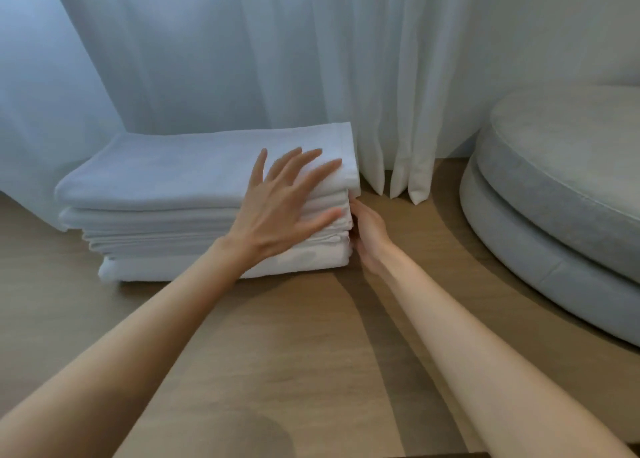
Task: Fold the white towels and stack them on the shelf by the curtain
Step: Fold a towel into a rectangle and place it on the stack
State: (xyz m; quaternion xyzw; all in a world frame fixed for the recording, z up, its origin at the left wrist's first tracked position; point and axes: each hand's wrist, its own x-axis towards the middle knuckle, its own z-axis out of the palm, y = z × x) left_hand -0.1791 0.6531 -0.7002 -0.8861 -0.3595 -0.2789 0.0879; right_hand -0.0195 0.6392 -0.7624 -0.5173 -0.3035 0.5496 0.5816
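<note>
Ok, wooden surface (277, 336) nearest. My left hand (277, 211) lies flat, fingers spread, on the towel stack (173, 180) at its right front. Right hand (369, 230) sits at the stack's right end, fingertips hidden against the layers, grip unclear. Curtain (242, 59) just behind; grey cushion (561, 180) cut off at right.

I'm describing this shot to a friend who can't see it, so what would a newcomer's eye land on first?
First, the stack of folded white towels on the wooden shelf, left of centre against the sheer curtain. Next, the left hand spread flat on the stack's right end, with the right hand against its right side, fingers hidden. At the far right sits a round grey cushion.
</note>
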